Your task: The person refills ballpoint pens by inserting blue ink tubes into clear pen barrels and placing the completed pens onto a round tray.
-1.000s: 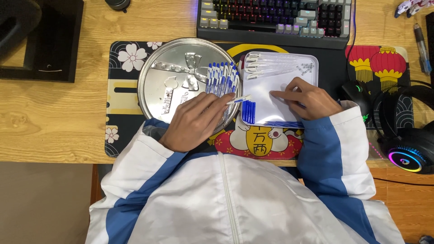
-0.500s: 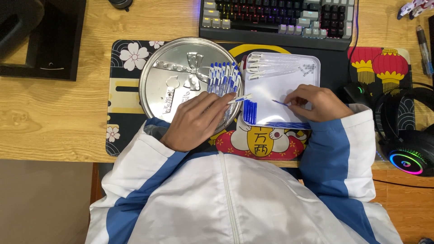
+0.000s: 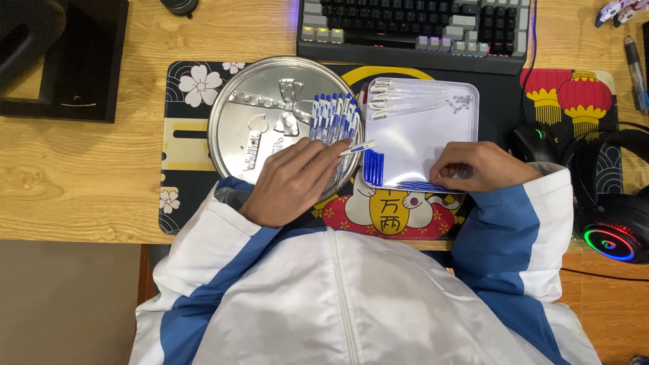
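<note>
monitor stand: black base (image 3: 64, 61) at far left on the wooden desk (image 3: 81, 169), well apart from the hands.
desk mat: dark patterned mat (image 3: 186, 145) with flowers, under both trays.
round tray: silver metal tray (image 3: 257, 118) on the mat's left half; bare metal at left, a row of blue-and-white pens (image 3: 332, 118) fanned along its right side.
left hand: left hand (image 3: 291, 181) lies over the round tray's lower right rim, fingers bent and pinching one blue-and-white pen (image 3: 358, 147); that pen is tilted, tip pointing right, bridging the gap between the two trays.
white tray: rectangular white tray (image 3: 422, 128) just beside the round tray, to its right.
tray contents: clear pen barrels (image 3: 412, 96) in a pile at the top; small loose parts (image 3: 463, 103) at the top right corner, too small to tell; short blue caps (image 3: 373, 167) standing in a bunch at the lower left; thin blue refills (image 3: 419, 185) along the bottom edge.
right hand: right hand (image 3: 476, 167) curled at the white tray's lower right, fingertips touching the blue refills; whether it grips one, cannot tell.
keyboard: backlit keyboard (image 3: 412, 30) behind the trays.
mouse: black mouse (image 3: 531, 142) just right of the right hand.
headset: black headset (image 3: 612, 203) with glowing ring at far right.
</note>
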